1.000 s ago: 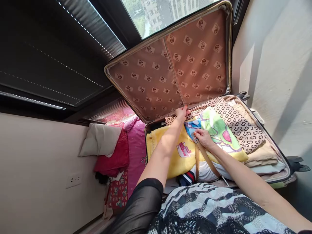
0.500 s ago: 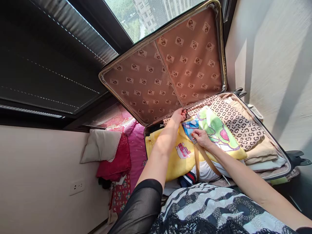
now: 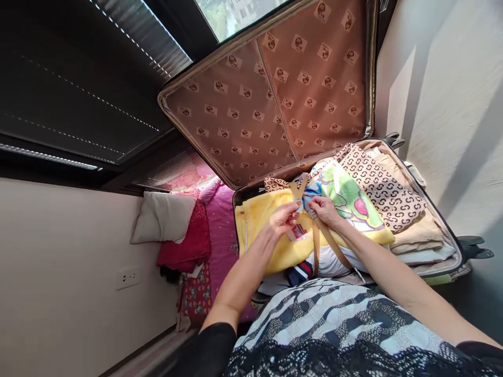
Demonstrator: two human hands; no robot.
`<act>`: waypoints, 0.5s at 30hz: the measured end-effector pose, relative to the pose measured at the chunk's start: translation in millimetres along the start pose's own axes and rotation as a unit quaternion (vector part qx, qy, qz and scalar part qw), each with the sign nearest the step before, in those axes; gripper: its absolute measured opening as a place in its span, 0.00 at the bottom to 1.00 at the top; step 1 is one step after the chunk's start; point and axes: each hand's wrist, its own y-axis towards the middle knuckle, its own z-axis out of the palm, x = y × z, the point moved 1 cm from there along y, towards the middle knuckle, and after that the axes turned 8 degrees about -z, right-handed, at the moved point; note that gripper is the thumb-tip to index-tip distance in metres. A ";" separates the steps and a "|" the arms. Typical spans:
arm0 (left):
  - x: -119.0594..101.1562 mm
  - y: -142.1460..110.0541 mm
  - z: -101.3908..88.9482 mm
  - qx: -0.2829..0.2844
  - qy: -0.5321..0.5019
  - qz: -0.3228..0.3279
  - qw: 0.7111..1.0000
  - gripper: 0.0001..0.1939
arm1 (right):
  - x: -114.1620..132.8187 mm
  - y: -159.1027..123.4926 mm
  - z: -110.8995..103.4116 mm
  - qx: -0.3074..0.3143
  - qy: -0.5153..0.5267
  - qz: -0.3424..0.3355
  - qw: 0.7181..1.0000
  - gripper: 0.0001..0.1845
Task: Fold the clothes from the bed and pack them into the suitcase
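An open suitcase (image 3: 234, 209) full of folded clothes and towels lies before me. My left hand (image 3: 283, 217) pinches the grey buckle end (image 3: 299, 204) of a tan strap (image 3: 298, 187) that comes from the hinge side. Close by, my right hand (image 3: 327, 210) is closed on the buckle end of the other tan strap (image 3: 334, 247), which runs toward my body. The two buckle ends are near each other, apart. Beneath them lie a yellow towel (image 3: 259, 238) and a green and blue printed towel (image 3: 341, 186).
The upright lid lining (image 3: 243, 115) rests near the window (image 3: 236, 15). Patterned brown cloth (image 3: 393, 196) and beige clothes (image 3: 416, 235) fill the right side. Suitcase wheels (image 3: 471, 246) stick out toward the wall (image 3: 463, 104). A pillow (image 3: 159, 217) and pink bedding (image 3: 220, 235) lie left.
My left hand has come from the hinge side toward me, drawing its strap over the clothes up to my right hand. The right hand keeps hold of its strap. The view has shifted slightly.
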 end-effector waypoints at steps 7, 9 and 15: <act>42.3 19.5 4.9 -0.037 0.028 0.059 0.997 0.18 | 5.8 -1.7 -3.5 -0.019 -0.004 -0.007 1.000 0.29; 41.6 21.8 5.0 -0.042 0.026 0.058 0.997 0.14 | 6.5 -4.3 -4.4 -0.038 -0.012 0.002 0.999 0.30; 52.5 20.1 2.0 -0.061 0.035 0.057 0.996 0.15 | 5.6 -8.2 -5.9 -0.061 -0.043 -0.010 0.997 0.29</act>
